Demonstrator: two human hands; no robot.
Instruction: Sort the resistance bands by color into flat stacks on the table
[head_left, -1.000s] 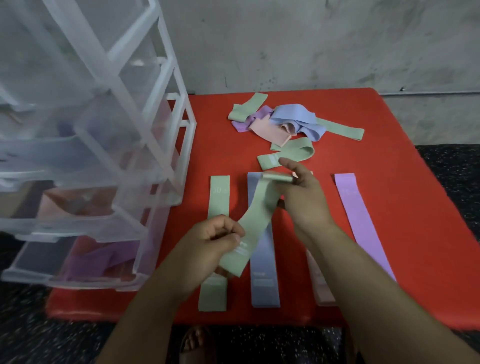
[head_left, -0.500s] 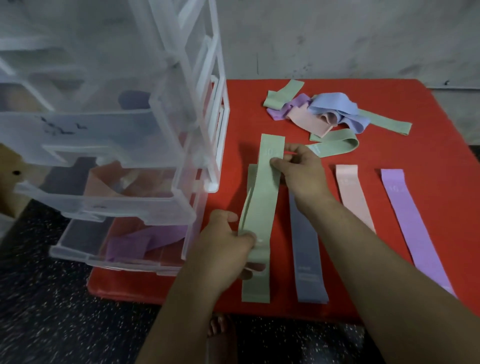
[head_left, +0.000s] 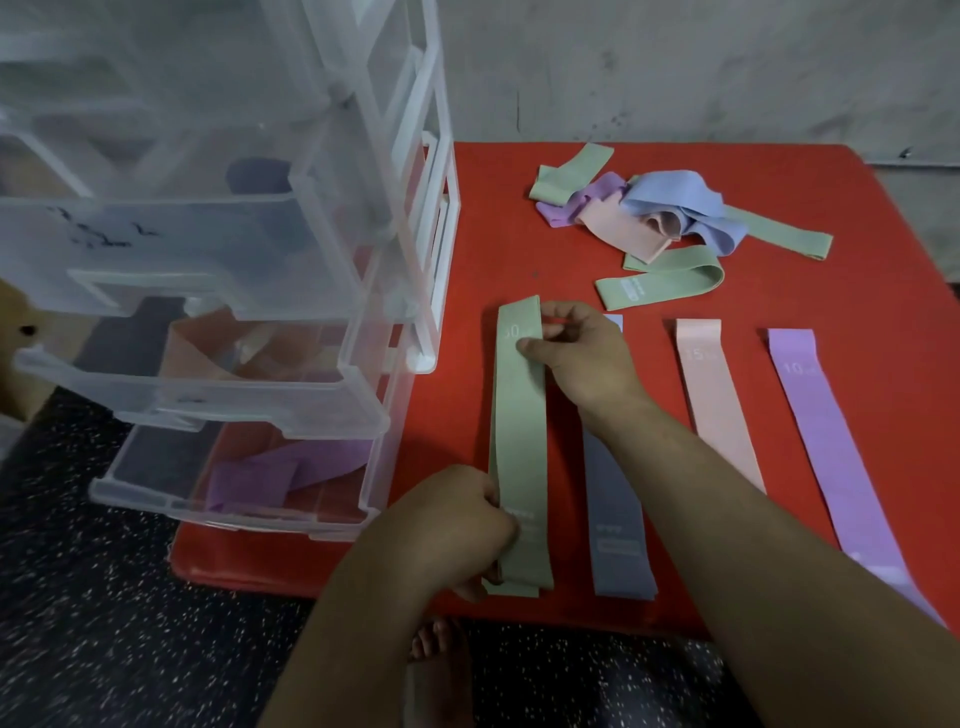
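Purple bands (head_left: 280, 470) in clear bottom drawer (head_left: 156, 500)

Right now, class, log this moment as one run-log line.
step: green band held over green stack; left hand: grips near end; right hand: pinches far end; flat: blue band, pink band, purple band; pile: unsorted

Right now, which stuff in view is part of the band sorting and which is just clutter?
In the job:
green band, held at both ends
blue band, pink band and purple band, laid flat
unsorted pile
red table

Lying about:
clear drawer unit at the left, bands inside
bare foot below the table edge
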